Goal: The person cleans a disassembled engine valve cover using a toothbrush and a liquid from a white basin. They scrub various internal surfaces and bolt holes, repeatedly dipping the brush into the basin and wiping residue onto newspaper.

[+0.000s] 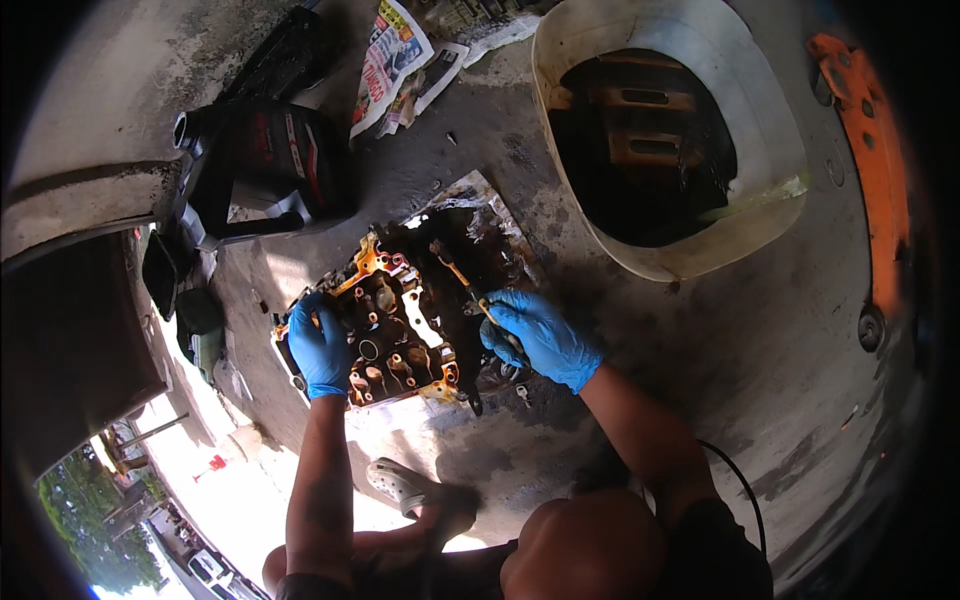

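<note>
A metal engine cylinder head (420, 318), stained brown and amber with oil, lies on an oily sheet (490, 205) on the ground. My left hand (320, 345), in a blue glove, rests at its left edge with fingers curled over the rim; what they grip is hidden. My right hand (545, 338), also gloved in blue with dark smears, is closed around a thin brush (460, 275). The brush has a tan shaft and a dark tip that points up and left over the dark, oily area at the cylinder head's right side.
Beyond my right hand stands a whitish plastic tub (665, 265) holding dark liquid and an oily slotted part (650, 120). A black oil jug (270, 165) and crumpled newspaper (392, 65) lie at the far left. An orange metal piece (870, 150) stands at right; a black hose (748, 490) curves beside my right arm.
</note>
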The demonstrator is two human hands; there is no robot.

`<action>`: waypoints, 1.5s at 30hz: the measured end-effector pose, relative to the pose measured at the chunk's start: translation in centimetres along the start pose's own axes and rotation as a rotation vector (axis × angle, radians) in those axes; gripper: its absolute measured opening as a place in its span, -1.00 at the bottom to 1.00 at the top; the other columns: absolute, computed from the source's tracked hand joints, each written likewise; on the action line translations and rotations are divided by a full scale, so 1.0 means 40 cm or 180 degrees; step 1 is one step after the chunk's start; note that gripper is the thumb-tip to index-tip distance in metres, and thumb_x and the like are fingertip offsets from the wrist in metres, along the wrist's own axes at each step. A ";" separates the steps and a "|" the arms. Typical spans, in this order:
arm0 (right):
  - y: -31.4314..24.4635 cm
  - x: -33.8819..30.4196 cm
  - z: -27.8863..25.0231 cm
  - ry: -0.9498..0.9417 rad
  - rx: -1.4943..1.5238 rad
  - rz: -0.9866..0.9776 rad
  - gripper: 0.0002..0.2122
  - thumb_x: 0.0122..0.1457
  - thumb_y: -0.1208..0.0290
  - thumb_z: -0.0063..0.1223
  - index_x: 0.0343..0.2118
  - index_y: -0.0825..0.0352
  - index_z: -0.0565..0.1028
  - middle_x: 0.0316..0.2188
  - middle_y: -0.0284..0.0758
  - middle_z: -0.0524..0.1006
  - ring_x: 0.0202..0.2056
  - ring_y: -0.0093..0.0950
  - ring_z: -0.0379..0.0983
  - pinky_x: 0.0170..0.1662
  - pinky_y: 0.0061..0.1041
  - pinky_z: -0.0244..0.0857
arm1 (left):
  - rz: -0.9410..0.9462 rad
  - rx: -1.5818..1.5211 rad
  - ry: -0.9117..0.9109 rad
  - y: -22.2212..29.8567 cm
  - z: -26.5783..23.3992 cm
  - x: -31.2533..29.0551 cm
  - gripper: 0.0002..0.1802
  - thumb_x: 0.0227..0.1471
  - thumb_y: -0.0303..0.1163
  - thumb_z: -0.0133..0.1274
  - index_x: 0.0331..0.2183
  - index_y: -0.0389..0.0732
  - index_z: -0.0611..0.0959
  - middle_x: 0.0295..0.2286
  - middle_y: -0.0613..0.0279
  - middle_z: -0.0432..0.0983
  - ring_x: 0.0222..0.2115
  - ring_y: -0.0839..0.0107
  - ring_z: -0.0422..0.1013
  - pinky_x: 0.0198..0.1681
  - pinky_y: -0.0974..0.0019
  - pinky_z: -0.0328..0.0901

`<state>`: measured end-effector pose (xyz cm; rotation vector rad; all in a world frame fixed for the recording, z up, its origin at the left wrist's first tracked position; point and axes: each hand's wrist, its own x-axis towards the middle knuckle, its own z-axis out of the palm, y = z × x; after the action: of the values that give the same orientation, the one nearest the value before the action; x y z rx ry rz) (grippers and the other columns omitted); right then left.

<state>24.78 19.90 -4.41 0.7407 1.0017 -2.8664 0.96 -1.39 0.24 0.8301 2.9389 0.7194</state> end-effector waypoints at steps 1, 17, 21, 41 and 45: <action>-0.021 -0.013 0.015 0.0106 -0.0156 -0.0040 -0.81 0.38 0.39 -0.09 -0.11 0.38 0.50 -0.49 -0.37 0.54 -0.59 -0.71 0.35 -0.56 -0.71 0.23 | 0.0039 -0.0002 0.0015 -0.004 0.003 0.001 -0.82 0.11 -0.50 -0.01 -0.25 -0.31 0.63 -0.34 -0.01 0.59 -0.28 0.12 0.51 -0.12 0.20 0.35; -0.556 0.082 -0.305 0.1427 -0.5863 -0.0012 -0.70 0.00 0.55 0.09 -0.15 0.34 0.64 -0.21 0.02 0.59 -0.13 -0.07 0.55 0.00 -0.27 0.40 | 0.0274 -0.0100 0.0191 0.012 0.005 0.007 -0.90 0.03 -0.49 0.02 -0.36 -0.27 0.60 -0.41 -0.02 0.53 -0.34 0.00 0.44 -0.21 0.06 0.32; -0.538 0.073 -0.326 0.1450 -0.5846 0.0050 -0.72 -0.02 0.58 0.10 -0.19 0.34 0.65 -0.20 0.02 0.59 -0.13 -0.04 0.54 0.00 -0.24 0.40 | 0.0374 -0.0093 0.0284 0.012 0.004 0.004 -0.89 0.03 -0.49 0.01 -0.35 -0.26 0.60 -0.42 -0.02 0.52 -0.34 0.00 0.43 -0.21 0.07 0.31; -0.090 0.212 0.000 0.0195 -0.3952 -0.1955 -0.66 0.18 0.63 -0.02 0.02 0.33 0.54 -0.25 -0.08 0.55 -0.29 -0.08 0.50 -0.19 -0.23 0.39 | 0.0000 0.0020 0.0039 0.012 0.003 0.004 -0.81 0.11 -0.46 0.00 -0.24 -0.26 0.63 -0.31 -0.01 0.57 -0.27 0.04 0.50 -0.13 0.14 0.37; -0.100 0.234 -0.061 0.0485 -0.3787 -0.2599 -0.71 0.15 0.64 0.03 -0.07 0.31 0.61 -0.31 -0.12 0.54 -0.32 -0.14 0.50 -0.24 -0.28 0.40 | -0.0054 0.0008 -0.0039 0.015 -0.001 0.003 -0.81 0.10 -0.48 -0.01 -0.23 -0.26 0.63 -0.30 0.02 0.58 -0.25 0.06 0.51 -0.11 0.17 0.37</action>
<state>16.85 25.79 -7.85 0.4340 3.0661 -1.8461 1.13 -0.89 0.55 0.8058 2.9328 0.7072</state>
